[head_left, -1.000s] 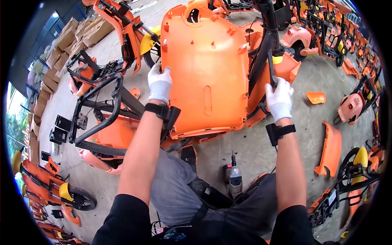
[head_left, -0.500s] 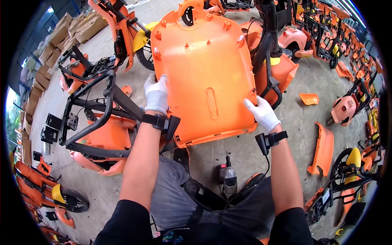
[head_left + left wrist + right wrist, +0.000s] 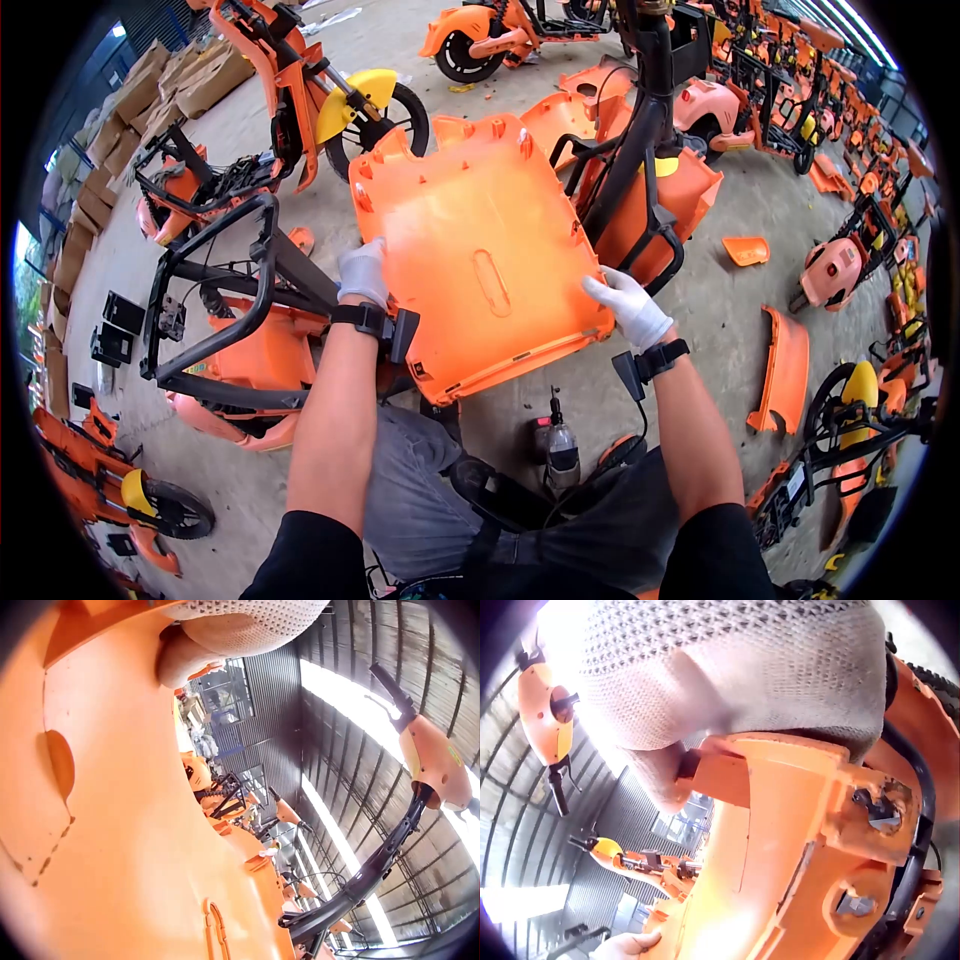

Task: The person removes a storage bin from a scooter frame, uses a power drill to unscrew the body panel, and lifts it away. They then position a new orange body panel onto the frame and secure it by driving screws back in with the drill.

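Observation:
A large orange plastic body panel (image 3: 480,230) is held tilted in front of the person, its hollow side with small clips and a long oval rib facing up. On its left edge the white-gloved left hand (image 3: 363,272) grips the rim, thumb over the top face in the left wrist view. The gloved right hand (image 3: 632,308) pinches the lower right edge, thumb on top and the fingers hidden underneath. In the right wrist view, that hand (image 3: 735,682) wraps over the panel's edge (image 3: 772,780), beside tabs with holes.
A stripped black scooter frame (image 3: 265,270) stands at left, and another scooter's black stem (image 3: 650,110) rises behind on the right. A power drill (image 3: 561,450) stands on the floor between the legs. Loose orange pieces, such as a curved panel (image 3: 782,370), lie at right.
The panel has come down toward the person and turned, uncovering the yellow-fendered wheel behind. The right hand has moved from the black stem area onto the panel's right edge; the left hand keeps its grip.

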Action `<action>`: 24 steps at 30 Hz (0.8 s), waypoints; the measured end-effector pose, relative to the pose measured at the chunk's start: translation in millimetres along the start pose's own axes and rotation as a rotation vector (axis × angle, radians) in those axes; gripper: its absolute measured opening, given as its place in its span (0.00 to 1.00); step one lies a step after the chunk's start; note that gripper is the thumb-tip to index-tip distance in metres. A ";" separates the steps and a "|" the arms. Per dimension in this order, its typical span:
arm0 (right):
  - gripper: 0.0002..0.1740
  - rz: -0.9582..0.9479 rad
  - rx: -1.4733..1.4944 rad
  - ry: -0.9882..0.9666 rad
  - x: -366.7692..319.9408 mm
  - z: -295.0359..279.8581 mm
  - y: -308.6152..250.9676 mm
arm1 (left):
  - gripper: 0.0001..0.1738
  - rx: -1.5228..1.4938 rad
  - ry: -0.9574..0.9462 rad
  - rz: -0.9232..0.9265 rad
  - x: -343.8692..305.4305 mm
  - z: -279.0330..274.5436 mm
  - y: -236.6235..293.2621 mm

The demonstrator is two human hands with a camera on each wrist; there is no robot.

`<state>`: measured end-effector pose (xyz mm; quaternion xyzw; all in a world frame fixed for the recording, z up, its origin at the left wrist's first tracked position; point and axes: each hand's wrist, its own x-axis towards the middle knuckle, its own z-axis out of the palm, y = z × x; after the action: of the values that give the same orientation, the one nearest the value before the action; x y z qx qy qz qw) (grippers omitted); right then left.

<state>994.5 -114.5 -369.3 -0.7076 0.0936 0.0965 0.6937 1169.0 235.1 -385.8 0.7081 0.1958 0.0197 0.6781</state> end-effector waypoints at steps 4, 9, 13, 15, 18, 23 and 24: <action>0.24 -0.146 -0.037 0.124 -1.3 23.3 -5.7 | 0.20 0.227 -0.149 0.025 6.3 -16.4 -6.4; 0.17 -0.255 -0.045 0.240 -7.0 32.7 -20.4 | 0.20 0.111 -0.227 -0.106 3.2 -16.9 8.4; 0.12 -0.278 -0.080 0.305 -8.4 33.6 -34.7 | 0.24 0.369 -0.159 0.204 -33.0 -4.3 46.1; 0.12 -0.288 -0.057 0.304 -5.9 34.6 -31.5 | 0.22 0.471 0.057 0.540 -55.5 5.4 54.9; 0.14 -0.269 -0.114 0.340 -2.9 37.4 -31.4 | 0.21 0.259 -0.074 0.823 -109.4 17.8 75.6; 0.16 -0.327 -0.055 0.398 27.8 36.4 13.0 | 0.15 0.175 -0.495 1.050 -211.4 43.2 85.1; 0.16 -0.341 -0.001 0.404 31.0 36.6 14.5 | 0.15 0.181 -0.541 1.097 -221.2 46.2 83.6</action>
<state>1020.3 -78.1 -392.2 -0.7184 0.1093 -0.1649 0.6669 999.4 123.6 -256.0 0.7403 -0.3749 0.1684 0.5320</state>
